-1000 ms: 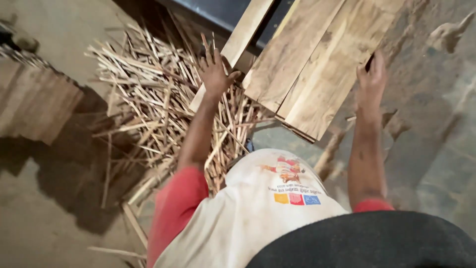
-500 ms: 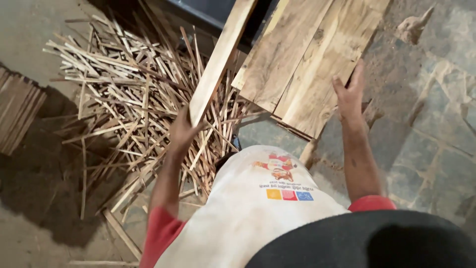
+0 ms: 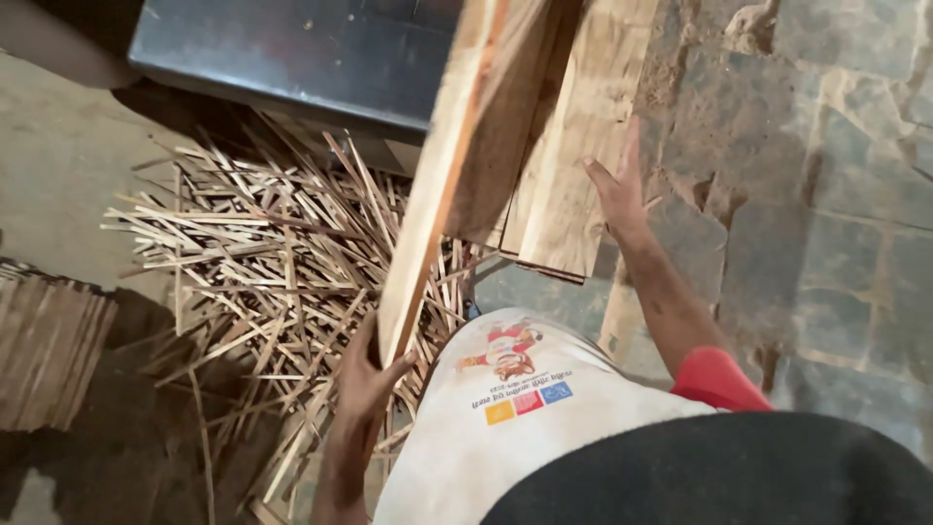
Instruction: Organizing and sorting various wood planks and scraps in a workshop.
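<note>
1. Stack of boards (image 3: 49, 345): flat brown pieces piled on the floor, well to the left of the plank, at the frame's left edge.
2. Floor (image 3: 58, 165): pale and dusty left of the plank; grey stone slabs with cracked joints on the far side of it.
3. Heap of wood strips (image 3: 262, 262): thin pale offcuts lying crisscross on the floor, just left of the plank and partly under its lower end.
4. Dark metal box (image 3: 301, 53): flat-topped, dark surface, above the strips and left of the plank's upper end.
5. Left hand (image 3: 366, 374): closed around the lower end of the plank, thumb on the near face, fingers wrapped behind it.
6. Plank (image 3: 437, 185): long, narrow, pale wood, held on edge and tilted, running from the left hand up out of the top of the frame.
7. Wide boards (image 3: 559, 185): two or three broad pieces lying side by side, touching the right side of the plank, lower ends over the floor.
8. Right hand (image 3: 614, 190): fingers spread open, palm pressed flat against the right edge of the wide boards, gripping nothing.
9. Shirt (image 3: 525, 408): pale front with a printed picture, red sleeves, below the plank.
</note>
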